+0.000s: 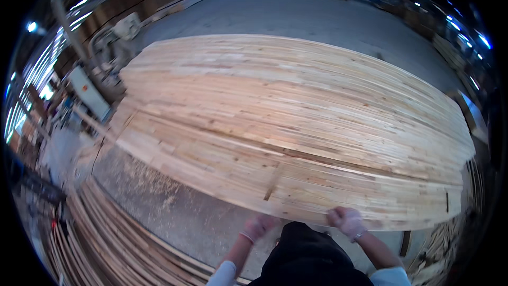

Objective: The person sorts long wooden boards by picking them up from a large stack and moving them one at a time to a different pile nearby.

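Observation:
A wide spread of pale wooden strips and boards (296, 111) lies before me, its long edge curving past my waist. My right hand (346, 221), in a light glove, is closed with curled fingers at the near edge of a wooden board (338, 204). Whatever those fingers may hold is hidden. My left hand (259, 226), also gloved, is low by the same edge to the left; motion smears its fingers, and I cannot tell whether it touches the wood. A short dark crosspiece (273, 181) shows between boards ahead of my hands.
Long wooden strips (121, 233) are stacked at lower left. Sawdust and shavings (159, 177) lie on the floor beneath the near edge. A pale cabinet (87, 92) and machinery (119, 34) stand at far left. Scrap wood (436, 249) is heaped at lower right.

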`<state>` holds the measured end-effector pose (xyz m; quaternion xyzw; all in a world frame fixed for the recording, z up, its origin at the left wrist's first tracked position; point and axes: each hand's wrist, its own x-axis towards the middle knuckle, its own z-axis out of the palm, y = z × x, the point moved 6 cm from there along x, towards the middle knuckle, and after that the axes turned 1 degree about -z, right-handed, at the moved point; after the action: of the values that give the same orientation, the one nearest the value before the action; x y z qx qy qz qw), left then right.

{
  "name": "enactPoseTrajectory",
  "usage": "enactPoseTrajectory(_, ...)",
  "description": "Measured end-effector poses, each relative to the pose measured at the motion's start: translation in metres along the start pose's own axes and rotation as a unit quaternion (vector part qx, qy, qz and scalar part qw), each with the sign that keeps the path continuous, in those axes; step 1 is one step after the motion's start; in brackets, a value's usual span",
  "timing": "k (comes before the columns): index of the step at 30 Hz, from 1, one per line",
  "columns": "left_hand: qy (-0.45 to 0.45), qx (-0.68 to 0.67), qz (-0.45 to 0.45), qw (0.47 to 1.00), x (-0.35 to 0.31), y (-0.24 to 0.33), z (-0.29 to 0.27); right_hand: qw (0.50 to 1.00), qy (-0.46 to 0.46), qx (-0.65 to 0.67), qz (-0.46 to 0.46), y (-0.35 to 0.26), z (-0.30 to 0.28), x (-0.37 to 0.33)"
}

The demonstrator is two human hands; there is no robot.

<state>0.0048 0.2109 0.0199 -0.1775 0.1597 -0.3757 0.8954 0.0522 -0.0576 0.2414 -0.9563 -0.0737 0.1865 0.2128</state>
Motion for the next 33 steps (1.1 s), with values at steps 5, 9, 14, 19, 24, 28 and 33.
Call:
enactPoseTrajectory(5,0.012,0.647,-0.103,0.756,0.068,-0.135,0.021,0.993,-0.095,0.026,-0.068,-0.077,0.049,0.031)
enactPoseTrajectory(9,0.012,0.791,0.107,0.602,0.049,-0.116,0.029,0.964,-0.074,0.070,-0.245,-0.128,0.104,0.058)
enactPoseTrajectory(14,0.092,0.842,0.173,0.503,0.011,-0.061,0.067,0.967,-0.106,0.045,-0.227,-0.103,0.088,0.053)
enactPoseTrajectory(19,0.208,0.491,0.364,0.764,-0.064,0.019,0.052,0.995,-0.071,0.046,-0.051,0.013,0.063,0.037)
enactPoseTrajectory(24,0.263,0.365,0.511,0.732,-0.129,0.091,0.058,0.991,-0.072,0.059,0.099,0.114,0.046,0.006)
enactPoseTrajectory(28,0.277,0.207,0.572,0.744,-0.117,0.076,0.063,0.985,-0.107,0.032,0.134,0.161,0.069,-0.016)
enactPoseTrajectory(33,0.364,0.196,0.434,0.800,-0.070,0.075,-0.035,0.974,-0.204,-0.025,0.100,0.170,0.087,-0.004)
